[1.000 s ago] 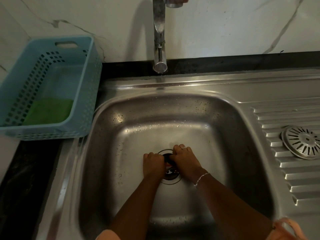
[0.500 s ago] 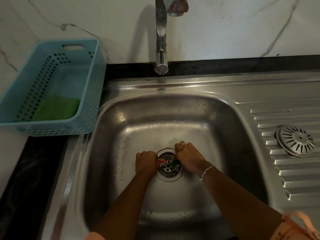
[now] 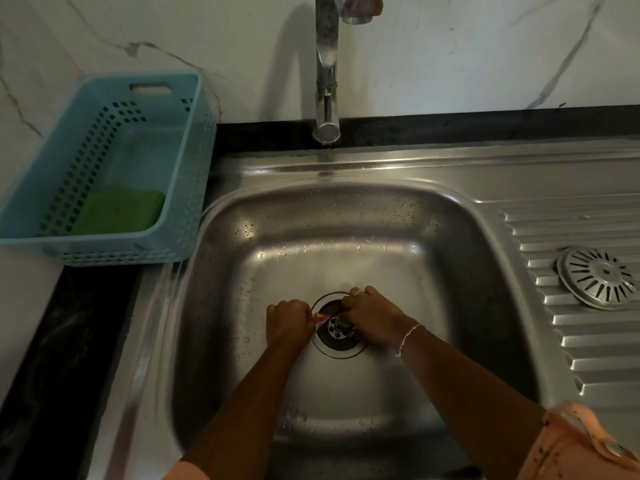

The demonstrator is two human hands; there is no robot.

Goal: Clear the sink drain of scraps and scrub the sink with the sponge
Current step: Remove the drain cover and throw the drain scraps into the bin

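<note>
The steel sink (image 3: 221,306) has an open round drain (image 3: 337,336) at the middle of its floor. My left hand (image 3: 289,323) rests at the drain's left edge, closed on a pink scrap (image 3: 320,318) that pokes out of the fist. My right hand (image 3: 372,315) is at the drain's right edge, fingers pinched on a dark green scrap (image 3: 346,325) over the holes. A green sponge (image 3: 119,211) lies inside the blue basket (image 3: 104,251) on the counter left of the sink.
The round metal drain strainer (image 3: 597,277) lies on the ribbed drainboard at right. A chrome faucet (image 3: 327,81) rises behind the basin against the marble wall. Black counter (image 3: 62,341) runs along the left.
My hands, pressed together over the drain a second ago, have parted to its two sides, uncovering the drain holes and the pink and green scraps. The view has shifted slightly.
</note>
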